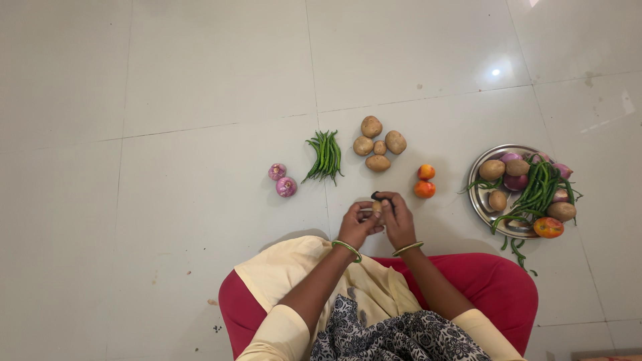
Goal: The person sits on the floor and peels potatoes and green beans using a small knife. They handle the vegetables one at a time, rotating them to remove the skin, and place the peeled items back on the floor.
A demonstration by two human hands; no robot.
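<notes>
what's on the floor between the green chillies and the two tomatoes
In the head view, a cluster of five potatoes lies between the green chillies and the two tomatoes, apart from both.

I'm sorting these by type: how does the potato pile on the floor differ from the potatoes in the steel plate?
The floor potatoes lie in a tight group of five by themselves; the plate potatoes lie scattered among green beans, onions and a tomato on the steel plate. Both are brown, unpeeled and whole.

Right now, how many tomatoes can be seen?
3: two tomatoes on the floor above the hands, one on the steel plate's front edge. More may hide under vegetables.
</notes>
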